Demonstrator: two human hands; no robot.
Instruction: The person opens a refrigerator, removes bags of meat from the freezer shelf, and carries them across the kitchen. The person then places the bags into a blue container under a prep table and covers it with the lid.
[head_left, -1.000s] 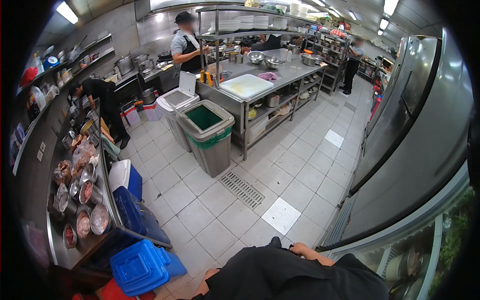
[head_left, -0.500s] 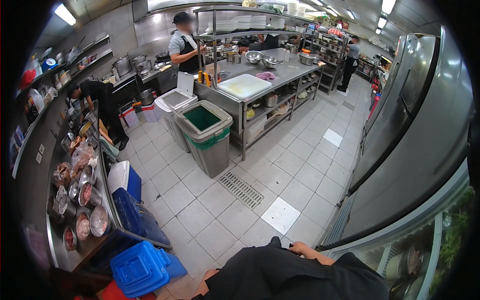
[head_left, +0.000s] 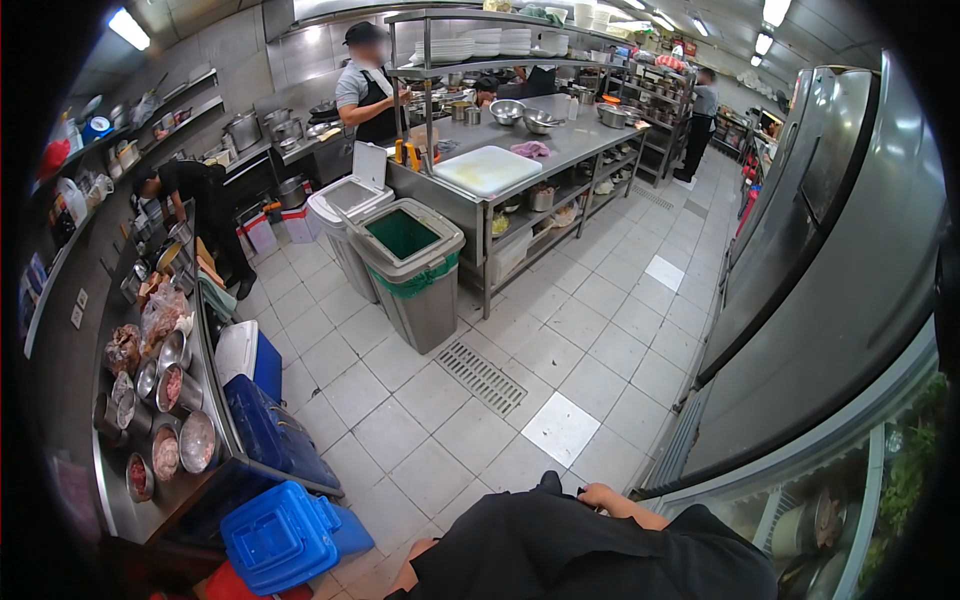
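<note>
My right hand (head_left: 598, 497) is low in front of my black clothing (head_left: 560, 550), its fingers curled. A small dark edge shows at the fingertips, too small to name. On the other side, only a strip of bare skin of my left arm (head_left: 412, 562) shows beside the clothing; the fingers of that hand are hidden. Beneath me a dark shoe tip (head_left: 550, 482) rests on the tiled floor (head_left: 470, 440). Nearest on the right is a glass-fronted cooler (head_left: 800, 525) with a container and green leaves inside.
Left, a steel counter (head_left: 225, 455) holds metal bowls of meat above blue bins (head_left: 270, 540). A grey bin (head_left: 420, 310) stands by the central steel table (head_left: 465, 205). Tall steel fridges (head_left: 800, 270) line the right. Co-workers stand at left (head_left: 205, 205), behind the table (head_left: 375, 100) and far back (head_left: 700, 120).
My right hand and body stay nearly in place. Behind the central shelf, a co-worker's head has risen slightly; the far co-worker has shifted a little.
</note>
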